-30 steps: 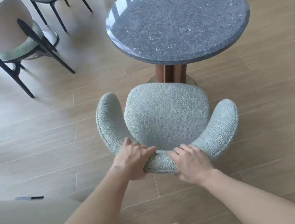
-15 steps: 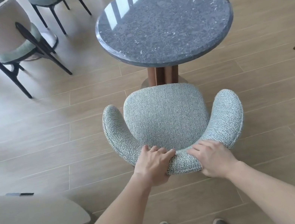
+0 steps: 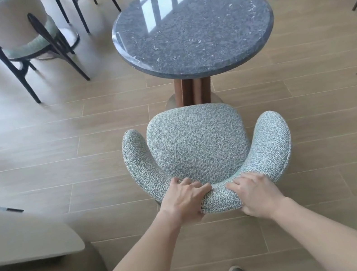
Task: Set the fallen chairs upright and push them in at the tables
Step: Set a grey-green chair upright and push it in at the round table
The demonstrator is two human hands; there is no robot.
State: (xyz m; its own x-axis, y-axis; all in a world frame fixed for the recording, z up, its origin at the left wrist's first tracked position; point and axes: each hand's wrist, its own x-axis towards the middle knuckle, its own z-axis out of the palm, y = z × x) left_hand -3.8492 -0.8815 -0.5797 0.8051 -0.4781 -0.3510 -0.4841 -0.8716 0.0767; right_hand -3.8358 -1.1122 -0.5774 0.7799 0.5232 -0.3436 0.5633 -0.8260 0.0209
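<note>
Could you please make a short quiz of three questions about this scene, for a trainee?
1. True or false: the upholstered chair stands upright, facing the round table.
2. Where do the left hand and right hand grip?
A. the armrests
B. the top of the backrest
C. the seat cushion
3. Fill in: the chair's seat is not yet under the ____.

Key
1. True.
2. B; the fingers curl over the backrest's top edge.
3. Tabletop; the seat's front edge sits near the table's pedestal, short of the top.
</note>
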